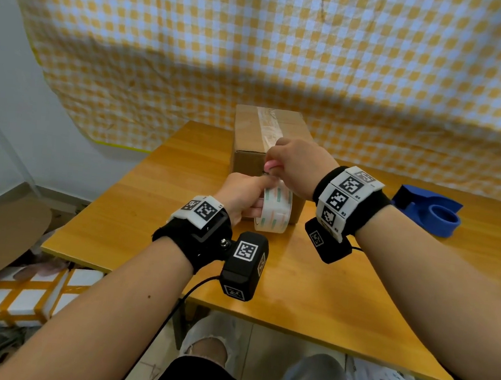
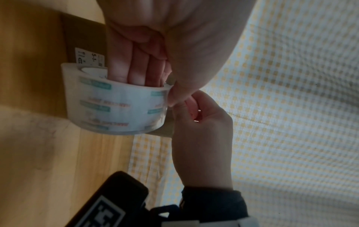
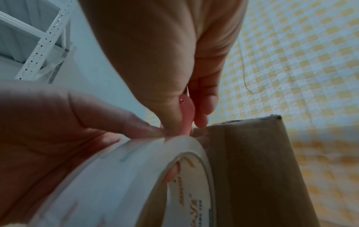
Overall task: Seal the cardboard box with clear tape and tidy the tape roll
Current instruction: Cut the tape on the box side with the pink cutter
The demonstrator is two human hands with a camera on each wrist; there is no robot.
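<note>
A brown cardboard box (image 1: 248,134) stands on the wooden table (image 1: 138,197), with a strip of clear tape (image 1: 268,127) along its top seam. My left hand (image 1: 250,194) grips the clear tape roll (image 1: 274,212) against the box's near face, fingers (image 2: 136,69) inside the core and thumb on the rim. My right hand (image 1: 276,164) pinches a small pink cutter (image 1: 271,163) just above the roll, at the box's top front edge. In the right wrist view the pink cutter (image 3: 186,116) meets the tape roll (image 3: 151,172) next to the box (image 3: 252,161).
A blue tape dispenser (image 1: 431,210) sits on the table to the right of the box. A yellow checked cloth (image 1: 286,55) hangs behind. White foam boxes (image 1: 28,294) lie on the floor at the left, below the table's edge.
</note>
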